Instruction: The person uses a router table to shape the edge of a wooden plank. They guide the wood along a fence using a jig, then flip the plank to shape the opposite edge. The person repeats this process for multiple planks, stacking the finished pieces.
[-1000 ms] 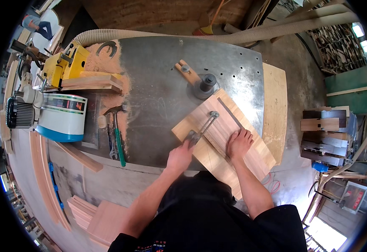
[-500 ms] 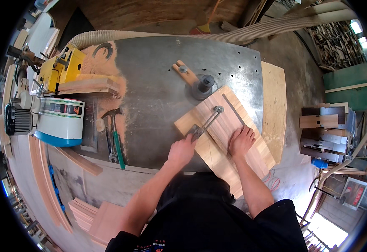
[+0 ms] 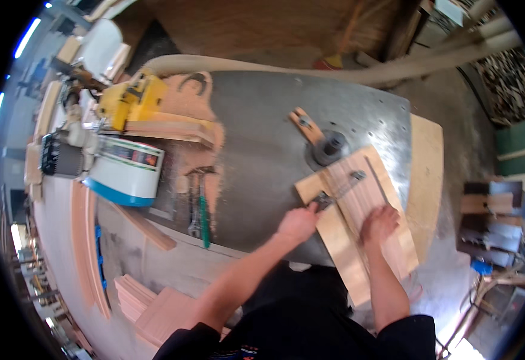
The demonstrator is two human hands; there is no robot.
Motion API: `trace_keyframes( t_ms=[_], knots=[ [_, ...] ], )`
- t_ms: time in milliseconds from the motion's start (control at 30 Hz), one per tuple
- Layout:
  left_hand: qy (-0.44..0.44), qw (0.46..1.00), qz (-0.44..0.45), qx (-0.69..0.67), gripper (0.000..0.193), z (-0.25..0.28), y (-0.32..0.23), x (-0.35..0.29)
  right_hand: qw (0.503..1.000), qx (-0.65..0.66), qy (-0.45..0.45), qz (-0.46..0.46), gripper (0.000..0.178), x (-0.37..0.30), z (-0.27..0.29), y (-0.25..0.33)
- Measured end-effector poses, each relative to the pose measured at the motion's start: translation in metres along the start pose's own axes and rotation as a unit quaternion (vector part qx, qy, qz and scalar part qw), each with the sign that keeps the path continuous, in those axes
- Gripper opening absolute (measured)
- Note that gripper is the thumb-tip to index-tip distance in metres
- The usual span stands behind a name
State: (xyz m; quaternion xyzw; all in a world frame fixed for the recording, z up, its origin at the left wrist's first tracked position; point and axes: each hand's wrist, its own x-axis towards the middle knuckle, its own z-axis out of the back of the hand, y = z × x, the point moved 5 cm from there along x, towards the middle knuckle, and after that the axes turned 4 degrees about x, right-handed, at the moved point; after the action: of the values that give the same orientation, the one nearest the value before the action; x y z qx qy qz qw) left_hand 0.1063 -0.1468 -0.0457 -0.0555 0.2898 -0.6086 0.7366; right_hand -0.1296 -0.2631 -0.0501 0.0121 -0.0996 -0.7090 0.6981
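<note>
On one pale-yellow wooden base (image 3: 334, 235) lies one pinkish wooden board (image 3: 364, 198), my right hand (image 3: 380, 225) atop, fingers' grip unclear; my left hand (image 3: 298, 225) clasps one dark metal clamp (image 3: 322, 200); one green-striped label (image 3: 135, 154) blurs.

Angles the left forearm (image 3: 241, 281) forward and rightward, curling the left hand (image 3: 298, 224); holds the right forearm (image 3: 388, 288) steeper, laying the right hand (image 3: 379, 225) palm-down.

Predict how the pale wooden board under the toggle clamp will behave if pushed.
The pale wooden board will probably stay stiff, as it looks broad and flat. It may slide fairly easily, since the metal tabletop looks smooth. Pushed farther toward the person, it could tip, because its near end overhangs that tabletop.
</note>
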Motion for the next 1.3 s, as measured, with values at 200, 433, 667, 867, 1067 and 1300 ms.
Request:
trace_keyframes(
  t_ms=[200, 433, 667, 867, 1067, 1300],
  knots=[
    [0.033, 0.996, 0.055, -0.067, 0.039, 0.016, -0.005, 0.004, 1.000, 0.007, 0.003, -0.001, 0.029, 0.004, 0.002, -0.003],
    [0.031, 0.996, 0.055, -0.058, 0.038, 0.021, -0.009, 0.010, 1.000, 0.006, 0.016, -0.009, 0.026, 0.008, 0.004, -0.005],
    [0.029, 0.997, 0.058, -0.044, 0.039, 0.026, -0.014, 0.014, 1.000, -0.003, 0.008, -0.012, 0.026, 0.010, 0.007, -0.007],
    [-0.002, 0.999, 0.046, -0.021, 0.040, 0.020, -0.018, 0.022, 1.000, -0.001, -0.015, 0.003, 0.023, 0.013, 0.007, -0.014],
    [-0.102, 0.991, 0.065, -0.065, 0.038, -0.013, -0.035, 0.002, 0.996, 0.039, -0.048, 0.065, 0.019, 0.023, 0.010, -0.036],
    [-0.070, 0.988, 0.120, -0.061, 0.037, -0.093, -0.079, -0.094, 0.980, 0.103, -0.017, 0.167, 0.024, -0.012, 0.026, -0.081]
  ],
)
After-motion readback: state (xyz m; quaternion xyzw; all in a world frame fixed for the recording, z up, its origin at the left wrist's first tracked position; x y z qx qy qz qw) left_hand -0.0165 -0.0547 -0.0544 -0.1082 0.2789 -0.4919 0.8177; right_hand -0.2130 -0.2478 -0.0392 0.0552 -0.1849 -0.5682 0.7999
